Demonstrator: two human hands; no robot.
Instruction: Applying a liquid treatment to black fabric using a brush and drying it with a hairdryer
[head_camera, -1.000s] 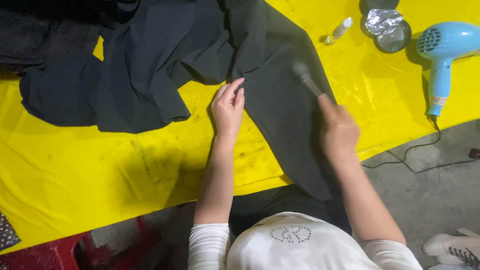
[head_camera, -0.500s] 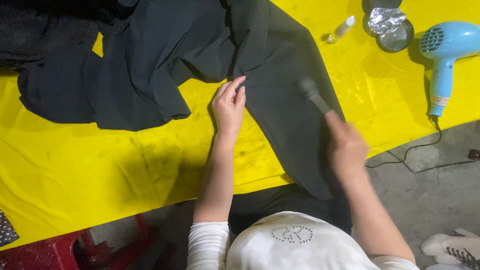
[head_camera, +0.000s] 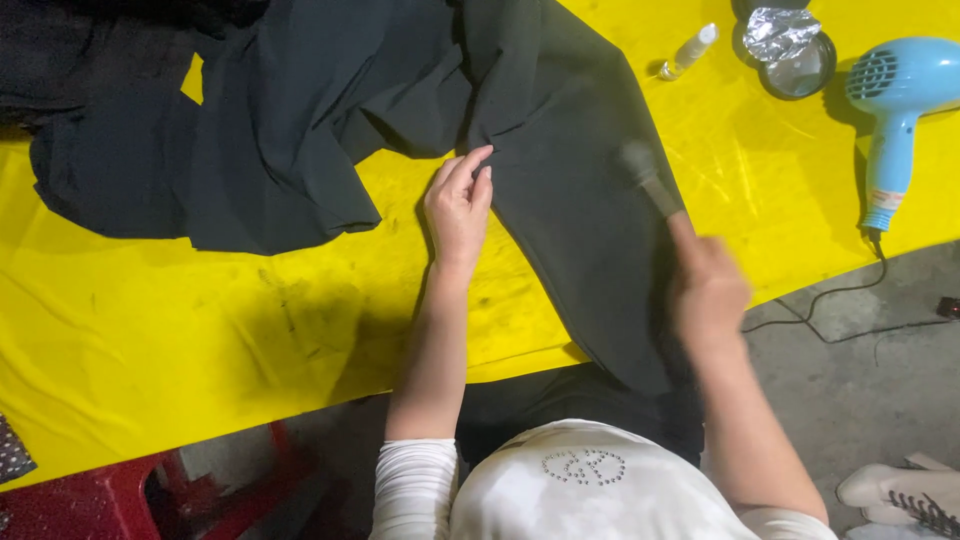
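A dark garment (head_camera: 330, 110) lies spread over a yellow covered table (head_camera: 150, 330), one leg of it running down off the near edge. My left hand (head_camera: 458, 205) rests flat, fingers together, on the left edge of that leg. My right hand (head_camera: 707, 290) grips a small brush (head_camera: 645, 175) whose blurred head sits on the fabric near the leg's right edge.
A blue hair dryer (head_camera: 895, 100) lies at the right with its cord (head_camera: 830, 300) trailing to the floor. A small white bottle (head_camera: 688, 52) and a round dish with crumpled foil (head_camera: 790, 48) sit at the far right. A red stool (head_camera: 120, 500) stands below the table.
My right hand has drawn the brush down along the trouser leg toward me, then slightly back up. My left hand has stayed pressed in the same spot.
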